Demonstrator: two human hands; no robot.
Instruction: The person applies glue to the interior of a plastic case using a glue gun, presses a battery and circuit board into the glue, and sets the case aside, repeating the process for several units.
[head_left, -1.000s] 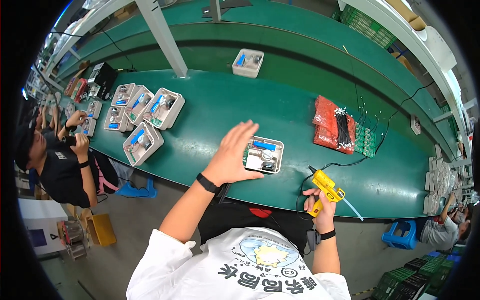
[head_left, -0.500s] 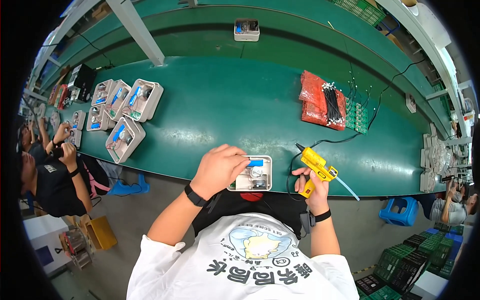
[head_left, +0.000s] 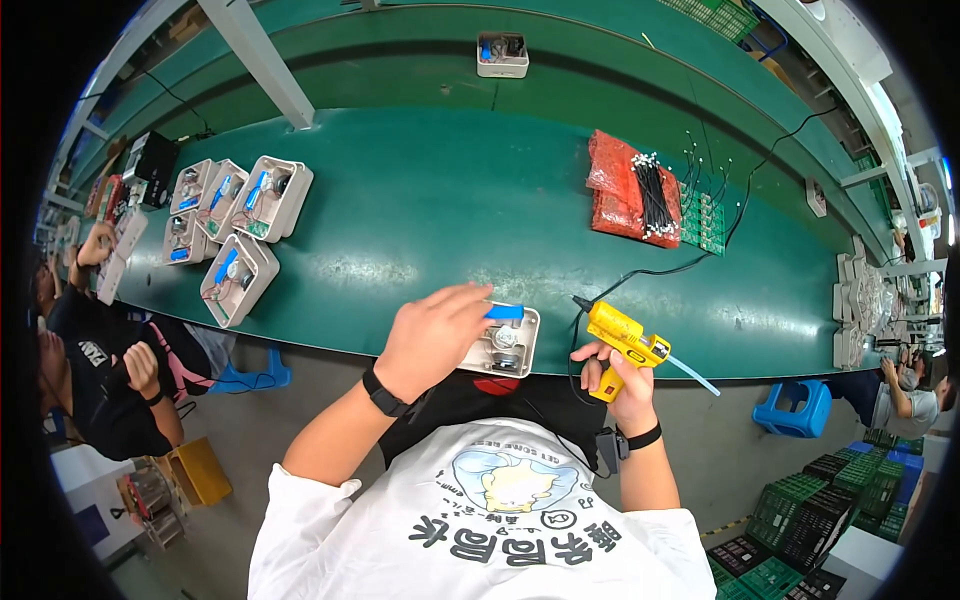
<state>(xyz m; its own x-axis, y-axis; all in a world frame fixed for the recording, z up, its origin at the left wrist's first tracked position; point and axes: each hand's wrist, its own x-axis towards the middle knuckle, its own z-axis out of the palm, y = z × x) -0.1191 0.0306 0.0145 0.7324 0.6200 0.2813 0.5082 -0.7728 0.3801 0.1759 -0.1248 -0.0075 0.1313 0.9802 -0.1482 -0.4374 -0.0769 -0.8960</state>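
Note:
A pale open plastic box point(head_left: 534, 345) sits at the table's near edge in front of me. In it are a round, clear-looking part point(head_left: 505, 338) and a dark round part point(head_left: 506, 361). My left hand point(head_left: 432, 333) reaches over the box's left side and hides that part. Its thumb and fingers are around the left end of a blue cylindrical battery point(head_left: 505, 312), which lies slightly tilted at the box's far edge. To the right, my right hand point(head_left: 622, 385) is wrapped round the handle of a yellow glue gun point(head_left: 622, 335). The nozzle points up and left, and a pale glue stick point(head_left: 694, 378) sticks out behind.
Several similar filled boxes point(head_left: 240, 280) stand at left; another box point(head_left: 502, 58) is at the far side. Red bubble wrap point(head_left: 615, 190), black wires point(head_left: 655, 200) and green circuit boards point(head_left: 704, 222) lie far right. The gun's black cord point(head_left: 650, 272) crosses the table. Co-workers point(head_left: 110, 370) sit left.
The battery's left end shows more, and the battery sits higher against the box's far edge. My left fingers have stretched out over it. The glue gun stays in my right hand, nearly unmoved.

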